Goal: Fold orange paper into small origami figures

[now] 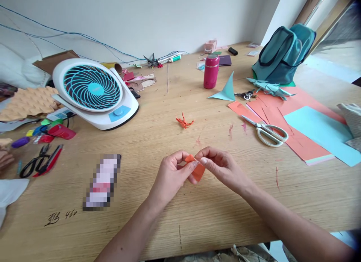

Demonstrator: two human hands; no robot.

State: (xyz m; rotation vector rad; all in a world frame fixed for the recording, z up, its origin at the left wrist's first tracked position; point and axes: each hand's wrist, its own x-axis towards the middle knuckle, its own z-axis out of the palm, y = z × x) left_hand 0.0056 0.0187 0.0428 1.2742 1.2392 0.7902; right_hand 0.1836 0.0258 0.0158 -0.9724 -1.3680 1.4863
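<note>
A small piece of folded orange paper (199,173) is held between my two hands, above the near middle of the table. My left hand (174,173) grips it from the left, thumb on top and fingers partly behind it. On the upper right edge, my right hand (221,166) pinches the paper between thumb and fingertips. The exact folds under the fingers are hidden. A little beyond the hands lies a small crumpled orange-red paper shape (184,121) with thin spiky arms.
Scissors (270,135) rest on orange sheets (303,141) and a light blue sheet (321,123) at right. Behind stand a pink flask (211,72), folded blue paper (225,90) and a teal bag (282,55). At left are a fan (94,91), pliers (36,162) and a blurred-out phone-like object (102,182).
</note>
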